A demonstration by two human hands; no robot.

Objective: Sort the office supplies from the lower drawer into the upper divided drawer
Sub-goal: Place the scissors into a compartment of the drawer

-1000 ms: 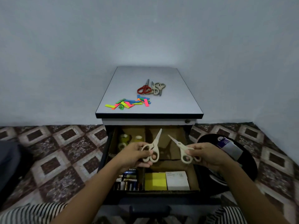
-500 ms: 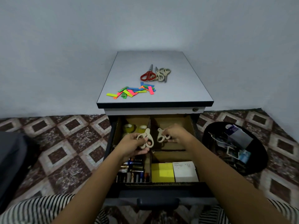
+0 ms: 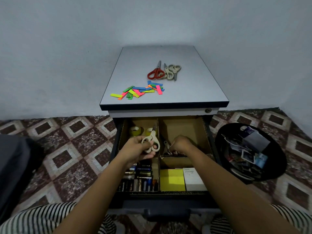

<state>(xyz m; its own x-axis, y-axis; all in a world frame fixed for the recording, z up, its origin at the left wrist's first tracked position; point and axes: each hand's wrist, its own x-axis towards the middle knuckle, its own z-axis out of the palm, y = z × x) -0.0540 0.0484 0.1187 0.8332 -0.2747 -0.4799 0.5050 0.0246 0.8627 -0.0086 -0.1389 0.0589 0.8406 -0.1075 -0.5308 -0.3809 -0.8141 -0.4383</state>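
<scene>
The divided drawer (image 3: 206, 132) stands pulled out of the cabinet, split by cardboard walls. My left hand (image 3: 138, 147) grips a pair of beige scissors (image 3: 152, 141) by the handles above the divider, blades pointing away. My right hand (image 3: 180, 144) is down in the back right compartment, fingers curled on a second pair of beige scissors (image 3: 166, 146) that lies low there. Tape rolls (image 3: 135, 130) sit in the back left compartment, batteries (image 3: 140, 178) in the front left, and a yellow note pad (image 3: 172, 179) and a white box (image 3: 194, 179) in the front right.
On the cabinet top (image 3: 194, 92) lie red scissors (image 3: 155, 71), more beige scissors (image 3: 171, 71) and several coloured strips (image 3: 140, 91). A black bin (image 3: 273, 173) with scraps stands on the tiled floor at the right. A dark object (image 3: 15, 162) sits at the left.
Both hands carried their scissors forward over the drawer. My right hand then lowered its pair into the back right compartment, while my left hand stays above the divider with its pair.
</scene>
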